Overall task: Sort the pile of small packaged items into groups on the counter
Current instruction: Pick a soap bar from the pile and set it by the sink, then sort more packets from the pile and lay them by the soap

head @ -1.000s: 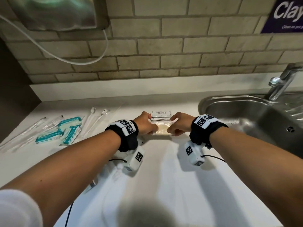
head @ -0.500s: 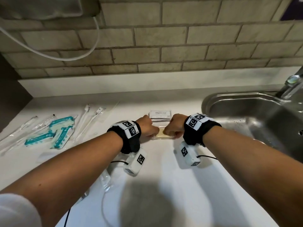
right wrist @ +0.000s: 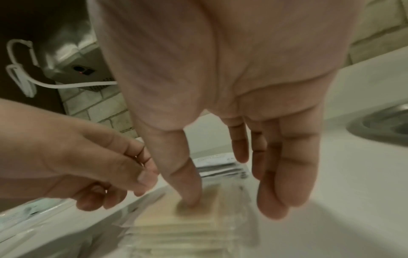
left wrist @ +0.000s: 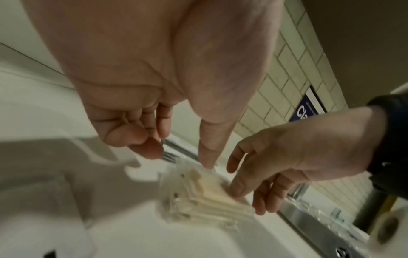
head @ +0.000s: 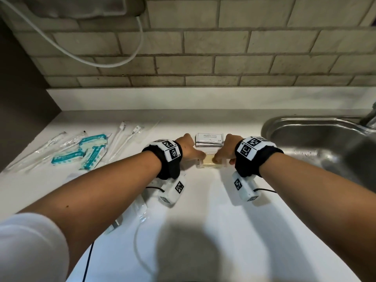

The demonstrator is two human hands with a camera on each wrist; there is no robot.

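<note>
A stack of clear packets with cream pads [head: 209,161] lies on the white counter [head: 213,210], just in front of a pile of shampoo sachets [head: 209,139]. My left hand [head: 192,152] is at the stack's left edge. Its fingers are curled and its thumb [left wrist: 206,157] points down onto the wrapper's corner. My right hand [head: 222,157] is at the right edge. In the right wrist view its thumb [right wrist: 187,188] presses on top of the stack [right wrist: 189,227] and its straight fingers [right wrist: 276,183] lie along the right side.
Sorted groups lie at the left: teal packaged items [head: 81,154], clear-wrapped toothbrushes [head: 50,143] and thin white sticks [head: 124,139]. A steel sink [head: 325,151] opens at the right. A cable and a clear packet [head: 140,208] lie under my left forearm.
Both hands have drawn closer together on the cream packet stack. The head view has shifted, and the sign at the upper right has left the picture.
</note>
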